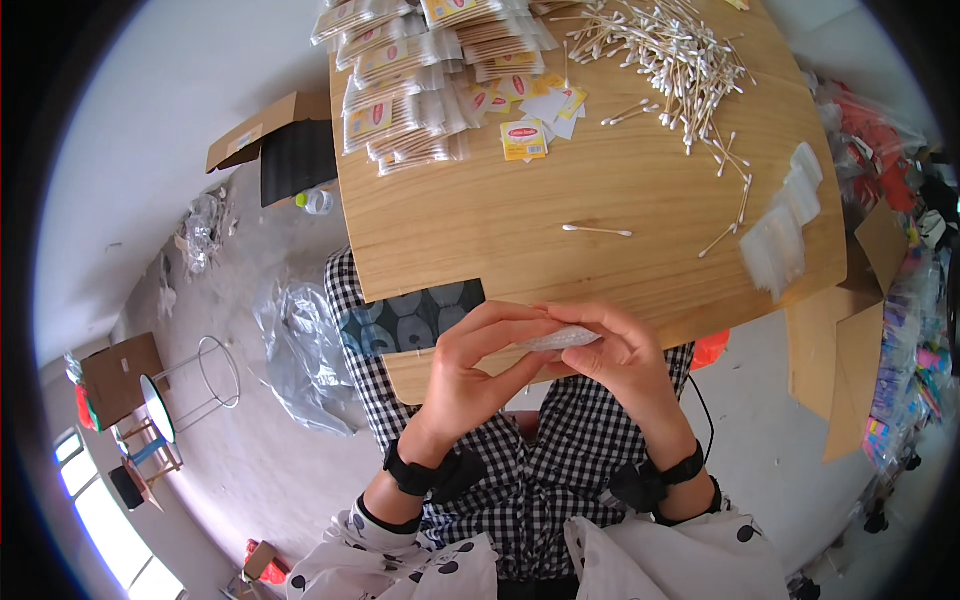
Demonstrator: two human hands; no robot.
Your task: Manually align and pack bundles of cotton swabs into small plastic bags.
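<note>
Just above the table's near edge, my left hand and my right hand are closed on a small whitish plastic packet. The fingers of both hands pinch it from either side and partly cover it; its contents cannot be made out clearly. Beyond my hands a single cotton swab lies on the wooden table. A heap of loose cotton swabs spreads over the far right. Yellow and white paper cards lie scattered at the far middle.
Stacked clear packets of cotton swabs fill the far left of the table. Flat clear plastic bags fan out at the right edge. A dark film sheet overhangs the near left edge. Cardboard boxes stand on the floor at right.
</note>
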